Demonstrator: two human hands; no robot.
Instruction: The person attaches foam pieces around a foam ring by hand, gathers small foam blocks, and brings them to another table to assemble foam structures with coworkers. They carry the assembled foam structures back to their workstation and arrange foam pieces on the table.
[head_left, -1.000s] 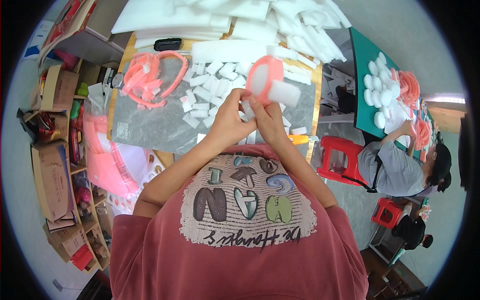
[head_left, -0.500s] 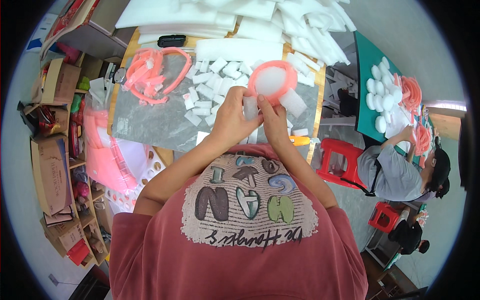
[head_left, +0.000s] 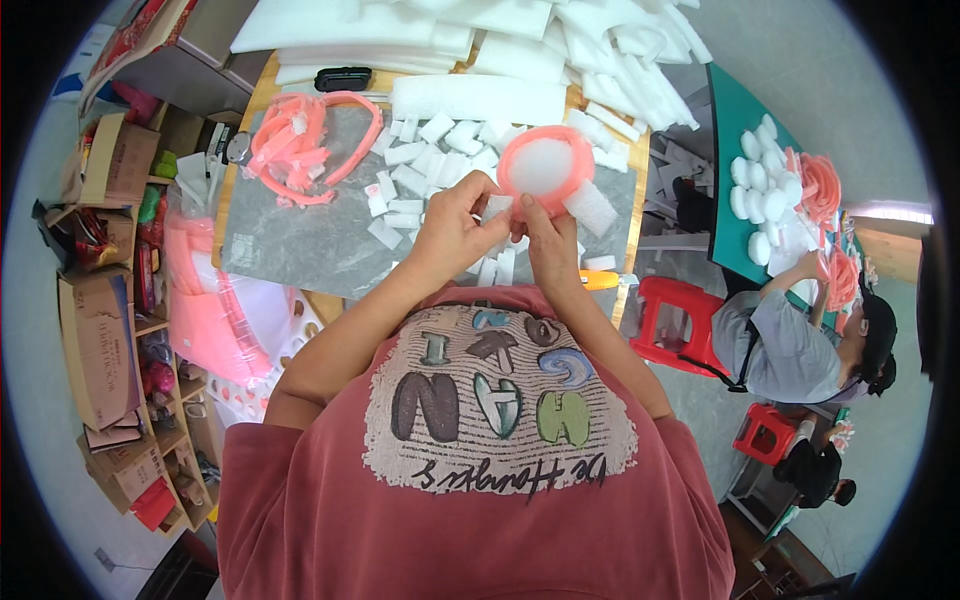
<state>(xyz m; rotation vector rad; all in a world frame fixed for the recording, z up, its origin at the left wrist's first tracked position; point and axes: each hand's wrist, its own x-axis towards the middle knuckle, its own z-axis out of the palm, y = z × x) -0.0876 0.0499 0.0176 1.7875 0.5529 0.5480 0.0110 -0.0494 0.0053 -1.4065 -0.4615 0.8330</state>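
Head view shows that we have lifted the pink ring point(head_left: 545, 165) slightly further over the grey mat point(head_left: 300, 240); the fitting seems to continue. Our left hand point(head_left: 455, 230) pinches a white foam piece point(head_left: 497, 207) at the ring's edge, and our right hand point(head_left: 550, 240) grips the ring's underside.

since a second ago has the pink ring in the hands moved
Cannot tell for sure. The pink ring sits over the same far right part of the grey mat, by the long white foam block, held by both hands; the camera shifted.
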